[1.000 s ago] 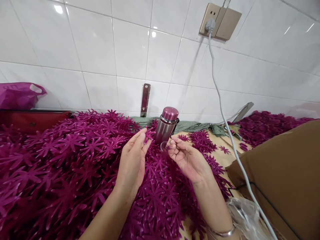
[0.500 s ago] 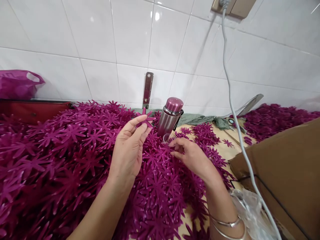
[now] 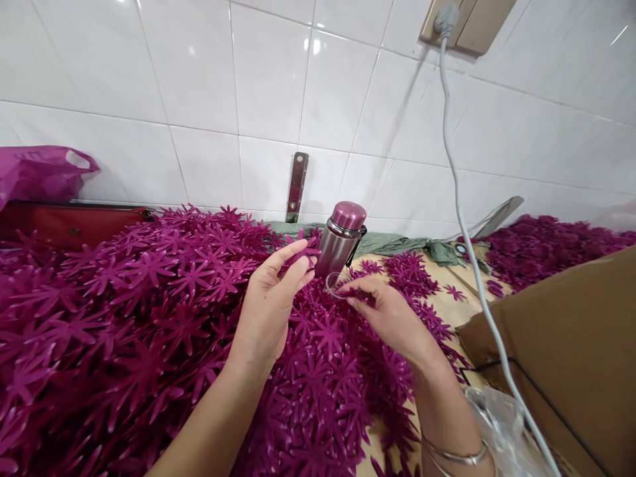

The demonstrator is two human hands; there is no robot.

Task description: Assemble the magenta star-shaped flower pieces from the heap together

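Note:
My left hand pinches a magenta flower-shaped piece with narrow petals between thumb and forefinger; part of the piece is hidden by the fingers. Close by on the right, my right hand has its thumb and forefinger bent together at the rim of a small clear round dish. Whether those fingertips hold anything small is too fine to see. Under both hands spreads a deep heap of similar magenta flower pieces. Just behind the dish stands a steel vacuum flask with a pink lid.
A cardboard box and a clear plastic bag lie on the right. A grey power cord hangs from the wall socket across the right side. More magenta pieces lie far right; a purple bag sits far left.
My left hand, with the flower piece, has moved right toward my right hand and the dish. My right hand stays by the dish. The view has shifted slightly.

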